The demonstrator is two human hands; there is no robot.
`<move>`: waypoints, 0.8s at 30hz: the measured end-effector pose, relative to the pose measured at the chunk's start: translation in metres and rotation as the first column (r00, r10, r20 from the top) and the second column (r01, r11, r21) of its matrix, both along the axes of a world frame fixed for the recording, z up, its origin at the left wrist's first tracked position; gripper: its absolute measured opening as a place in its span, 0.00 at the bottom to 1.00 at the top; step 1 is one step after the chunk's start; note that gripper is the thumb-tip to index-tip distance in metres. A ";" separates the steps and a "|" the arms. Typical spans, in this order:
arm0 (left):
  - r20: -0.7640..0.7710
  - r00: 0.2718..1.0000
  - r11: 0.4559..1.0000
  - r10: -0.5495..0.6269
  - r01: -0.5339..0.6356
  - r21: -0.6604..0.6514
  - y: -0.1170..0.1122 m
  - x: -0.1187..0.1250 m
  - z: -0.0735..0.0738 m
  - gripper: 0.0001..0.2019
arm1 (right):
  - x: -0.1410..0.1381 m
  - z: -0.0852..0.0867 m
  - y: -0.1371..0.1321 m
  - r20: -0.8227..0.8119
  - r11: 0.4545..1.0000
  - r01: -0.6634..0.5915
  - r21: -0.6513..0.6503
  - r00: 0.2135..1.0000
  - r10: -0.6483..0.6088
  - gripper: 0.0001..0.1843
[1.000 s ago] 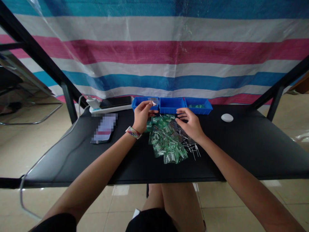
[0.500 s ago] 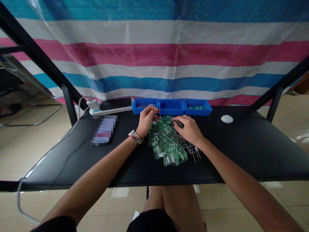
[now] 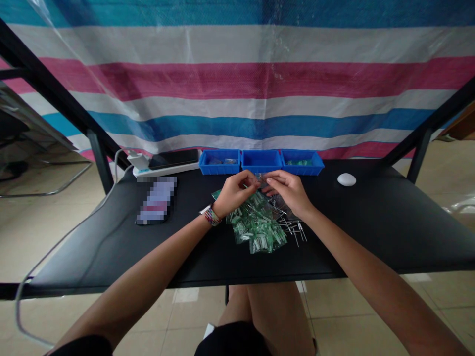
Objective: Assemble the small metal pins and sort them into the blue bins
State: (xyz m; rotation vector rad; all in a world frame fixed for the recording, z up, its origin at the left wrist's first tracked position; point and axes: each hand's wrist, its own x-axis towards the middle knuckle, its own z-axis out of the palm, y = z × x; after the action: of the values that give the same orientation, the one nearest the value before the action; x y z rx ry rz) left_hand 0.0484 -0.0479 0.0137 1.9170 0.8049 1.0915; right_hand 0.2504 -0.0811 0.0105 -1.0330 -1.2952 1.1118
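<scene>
My left hand (image 3: pixel 237 192) and my right hand (image 3: pixel 288 189) meet above the far end of a heap of small green-tinted plastic bags (image 3: pixel 258 225) with short pale pieces inside. Between the fingertips shows a small clear plastic bag (image 3: pixel 260 176), partly hidden by the fingers. Thumb and fingers of the left hand pinch it. The right fingers are bent and close together at its other side. Loose thin metal rods (image 3: pixel 296 231) lie under and beside my right hand, at the heap's right edge.
Three blue bins (image 3: pixel 261 162) stand in a row behind my hands; the left holds clear packets, the right green ones. A phone (image 3: pixel 158 201) and a power strip (image 3: pixel 166 170) with another phone lie left. A white mouse (image 3: pixel 346 179) sits right on the black table (image 3: pixel 374 227).
My hands have come together above the heap, the left moving right and slightly down. A small clear bag now shows between them. The view has shifted slightly.
</scene>
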 end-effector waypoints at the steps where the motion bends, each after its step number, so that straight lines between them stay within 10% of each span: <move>1: 0.017 1.000 1.000 -0.009 0.010 -0.008 0.001 0.000 0.000 0.11 | 0.000 0.001 -0.001 0.007 1.000 0.010 0.012 1.000 -0.010 0.19; 15: 0.121 0.992 0.992 0.019 -0.004 -0.126 -0.001 -0.001 0.005 0.20 | 0.001 0.004 -0.002 -0.089 0.997 0.044 -0.063 0.995 -0.049 0.20; 20: 0.070 0.997 0.987 0.037 -0.025 -0.160 -0.003 -0.003 0.011 0.33 | -0.003 0.009 -0.007 -0.049 0.993 0.067 0.100 0.997 -0.063 0.18; 24: 0.153 0.988 0.963 -0.015 0.055 -0.264 -0.002 -0.003 0.013 0.25 | -0.004 0.008 -0.010 0.026 0.987 0.041 0.155 0.999 -0.045 0.17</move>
State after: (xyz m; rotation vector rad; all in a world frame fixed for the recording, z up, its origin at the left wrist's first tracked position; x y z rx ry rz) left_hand 0.0452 -0.0500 0.0267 1.5985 0.7878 1.0340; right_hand 0.2463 -0.0911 0.0183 -0.9605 -1.3546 0.9510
